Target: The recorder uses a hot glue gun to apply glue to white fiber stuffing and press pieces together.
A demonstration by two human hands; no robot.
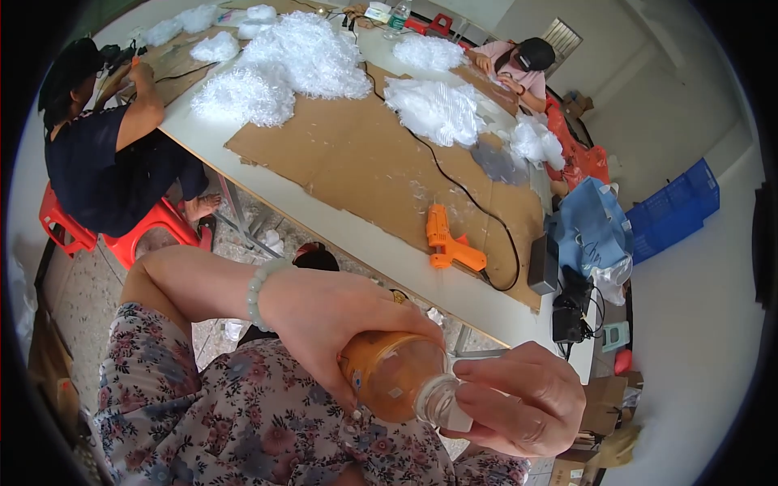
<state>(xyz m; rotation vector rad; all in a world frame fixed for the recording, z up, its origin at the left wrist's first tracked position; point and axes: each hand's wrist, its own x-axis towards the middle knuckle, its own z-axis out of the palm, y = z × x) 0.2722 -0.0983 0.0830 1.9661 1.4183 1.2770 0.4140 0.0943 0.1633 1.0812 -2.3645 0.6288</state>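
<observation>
Left hand (348, 312) wraps an orange bottle (385, 373), hiding its base; right hand (527, 397), just beside it, pinches the neck (438, 402) (cap hard to make out); beyond both hands, the tabletop (348, 231) edge, then cardboard (332, 154).

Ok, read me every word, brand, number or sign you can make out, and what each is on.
None can be read.
Orange bottle in the left hand: marks too small.
Blue bag: dark marking, unclear.
Green-labelled bottle farther off: label too small.

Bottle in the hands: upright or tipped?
Tipped: the bottle is held aslant in the left hand, its clear neck pointing sideways toward the right hand.
</observation>
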